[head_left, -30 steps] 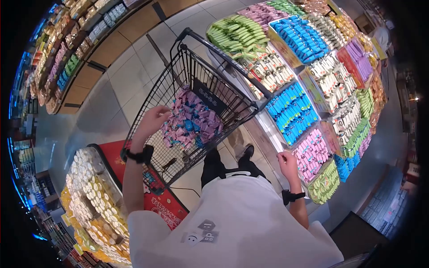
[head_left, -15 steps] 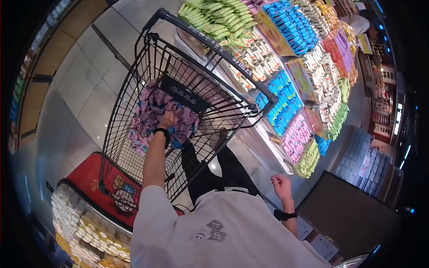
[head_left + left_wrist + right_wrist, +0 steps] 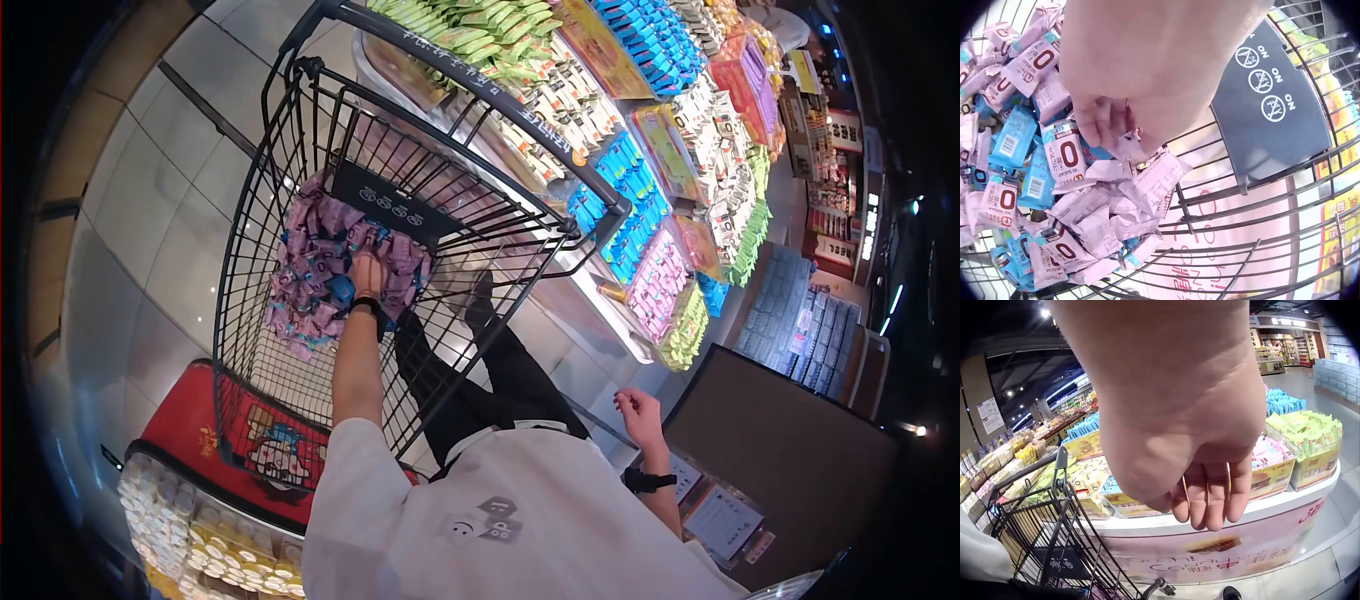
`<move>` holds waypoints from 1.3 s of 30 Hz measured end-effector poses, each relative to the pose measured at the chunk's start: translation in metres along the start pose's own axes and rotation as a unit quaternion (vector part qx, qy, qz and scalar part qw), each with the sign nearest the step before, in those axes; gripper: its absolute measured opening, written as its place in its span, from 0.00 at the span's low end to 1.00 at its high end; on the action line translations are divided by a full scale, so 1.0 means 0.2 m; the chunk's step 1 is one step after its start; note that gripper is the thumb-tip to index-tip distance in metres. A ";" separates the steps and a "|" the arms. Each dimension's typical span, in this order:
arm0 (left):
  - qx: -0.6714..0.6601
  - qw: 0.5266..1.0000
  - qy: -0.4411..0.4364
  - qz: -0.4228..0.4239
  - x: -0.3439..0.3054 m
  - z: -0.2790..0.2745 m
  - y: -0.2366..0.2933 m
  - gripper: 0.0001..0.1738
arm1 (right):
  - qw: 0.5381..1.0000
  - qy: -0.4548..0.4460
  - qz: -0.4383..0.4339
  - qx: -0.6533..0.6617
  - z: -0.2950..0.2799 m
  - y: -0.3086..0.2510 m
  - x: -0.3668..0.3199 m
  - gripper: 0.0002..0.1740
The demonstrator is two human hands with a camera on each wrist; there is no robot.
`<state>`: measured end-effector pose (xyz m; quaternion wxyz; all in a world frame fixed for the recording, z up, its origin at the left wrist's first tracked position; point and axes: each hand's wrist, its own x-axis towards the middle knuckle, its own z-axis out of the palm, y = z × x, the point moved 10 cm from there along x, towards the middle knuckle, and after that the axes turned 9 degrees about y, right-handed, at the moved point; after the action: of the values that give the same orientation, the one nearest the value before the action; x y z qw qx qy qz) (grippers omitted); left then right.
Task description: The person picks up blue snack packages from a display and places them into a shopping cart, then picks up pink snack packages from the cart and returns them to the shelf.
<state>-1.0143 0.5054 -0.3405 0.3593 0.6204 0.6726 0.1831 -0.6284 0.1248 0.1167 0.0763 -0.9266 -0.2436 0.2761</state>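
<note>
My left hand (image 3: 368, 274) reaches down into the black wire shopping cart (image 3: 440, 130), onto a heap of small snack packets (image 3: 305, 285). Most of the packets are pink with a large "0"; a few blue packets (image 3: 1038, 178) lie among them. In the left wrist view the fingers curl round a pink packet (image 3: 1127, 149) at the heap's edge, partly hidden by the hand. My right hand (image 3: 640, 415) hangs loosely curled and holds nothing, off to the side near the snack display (image 3: 1210, 550).
Bins of green packets (image 3: 1310, 434), pink, blue and white packets line the display beside the cart. A dark sign panel (image 3: 380, 205) hangs inside the basket. A red-fronted stand (image 3: 205, 405) is by the cart's far end, and a dark board (image 3: 790, 460) stands at right.
My left hand has come from beside the heap down onto it and curled round a packet. The head view has shifted, with the cart now further left. My right hand still hangs empty.
</note>
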 end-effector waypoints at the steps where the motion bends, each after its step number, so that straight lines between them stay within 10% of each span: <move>1: 0.025 0.999 0.021 -0.003 0.00 0.01 -0.01 0.16 | 1.000 0.000 -0.002 -0.003 -0.01 0.02 0.00 0.12; 6: 0.017 0.999 0.006 -0.044 -0.06 0.03 -0.05 0.14 | 1.000 -0.001 -0.024 -0.015 -0.02 0.00 0.05 0.12; 8: 0.087 0.991 0.030 0.101 -0.12 -0.03 0.05 0.14 | 0.999 -0.006 -0.038 -0.017 -0.01 -0.06 0.07 0.12; 10: 0.049 0.992 0.098 0.065 -0.14 -0.15 0.05 0.14 | 0.998 -0.007 -0.059 -0.013 -0.01 -0.13 0.12 0.11; 12: -0.329 0.919 0.007 -0.217 -0.25 -0.08 -0.09 0.15 | 0.996 -0.003 -0.085 -0.008 0.00 -0.23 0.17 0.12; 16: -0.438 0.864 0.005 -0.249 -0.41 -0.34 0.13 0.11 | 0.988 -0.027 -0.140 0.052 0.02 -0.45 0.31 0.11; 19: -0.305 0.943 0.066 -0.115 -0.55 -0.78 0.46 0.09 | 0.961 -0.063 -0.259 0.078 0.05 -0.80 0.31 0.11; 26: -0.378 0.914 0.135 -0.053 -1.00 -1.41 1.25 0.12 | 0.838 -0.311 -0.397 0.208 0.17 -1.45 0.05 0.14; 29: -0.208 0.942 0.219 0.143 -1.17 -1.66 1.75 0.16 | 0.788 -0.389 -0.422 0.223 0.16 -1.55 -0.05 0.17; 39: -0.081 0.884 0.214 0.407 -1.59 -1.42 2.69 0.26 | 0.703 -0.479 -0.340 0.401 -0.17 -1.41 0.06 0.15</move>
<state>-0.8455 0.3428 0.3048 0.1493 0.7544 0.4041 0.4953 -0.7165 0.3754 0.2162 0.4021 -0.4061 -0.4120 0.7097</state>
